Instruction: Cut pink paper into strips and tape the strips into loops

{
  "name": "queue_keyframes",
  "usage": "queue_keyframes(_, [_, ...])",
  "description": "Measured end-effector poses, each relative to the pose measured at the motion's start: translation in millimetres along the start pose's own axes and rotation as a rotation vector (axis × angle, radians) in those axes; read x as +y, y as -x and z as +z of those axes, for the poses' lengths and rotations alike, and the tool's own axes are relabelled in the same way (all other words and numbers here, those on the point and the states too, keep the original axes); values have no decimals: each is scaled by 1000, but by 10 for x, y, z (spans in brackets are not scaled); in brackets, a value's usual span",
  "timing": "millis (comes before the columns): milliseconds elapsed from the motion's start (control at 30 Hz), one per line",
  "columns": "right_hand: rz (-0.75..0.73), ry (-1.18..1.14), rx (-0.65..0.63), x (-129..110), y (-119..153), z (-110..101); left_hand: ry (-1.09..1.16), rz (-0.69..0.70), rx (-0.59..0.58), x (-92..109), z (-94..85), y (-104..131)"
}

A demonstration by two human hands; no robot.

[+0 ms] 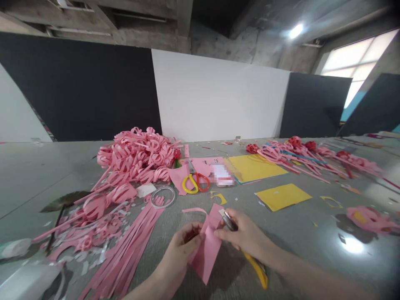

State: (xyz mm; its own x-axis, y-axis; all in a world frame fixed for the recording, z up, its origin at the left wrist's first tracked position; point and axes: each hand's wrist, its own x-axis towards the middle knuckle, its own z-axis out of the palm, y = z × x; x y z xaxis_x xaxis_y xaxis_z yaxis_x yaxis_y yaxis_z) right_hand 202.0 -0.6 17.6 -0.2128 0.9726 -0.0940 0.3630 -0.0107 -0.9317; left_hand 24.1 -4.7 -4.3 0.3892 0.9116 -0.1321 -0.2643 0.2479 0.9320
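Observation:
My left hand (187, 243) is closed on the left edge of a folded piece of pink paper (206, 260), held above the floor. A narrow pink strip (195, 209) curls away from its upper left. My right hand (242, 233) is closed around a tool that looks like pliers, with a dark metal head (230, 221) and yellow handles (256, 268). The right fingertips also touch the paper's right side. The tool's jaws are partly hidden, so whether they grip the paper cannot be made out.
Scissors (195, 183) and a phone (222, 175) lie ahead on pink sheets. Tape roll (163, 197), pink strips (134, 250) and curled paper heap (140, 152) are left. Yellow sheets (283, 196) and paper flowers (295, 152) lie right. Panels (221, 96) stand behind.

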Motion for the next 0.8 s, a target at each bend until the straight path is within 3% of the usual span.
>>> queue_keyframes(100, [29,-4,12,-18,14,22,111,-51,-15,-19,11,20])
queue_keyframes(333, [79,-87,17,-61,58,40,158,-6,33,-38,-5,8])
queue_keyframes(433, [24,-103,70,-46,49,45,144,-14,22,-53,14,15])
queue_keyframes(667, [-142,166,176,15,26,38,-133,65,47,-3,7,2])
queue_keyframes(800, [-199,227,185,3,32,43,-135,54,57,2,-18,-14])
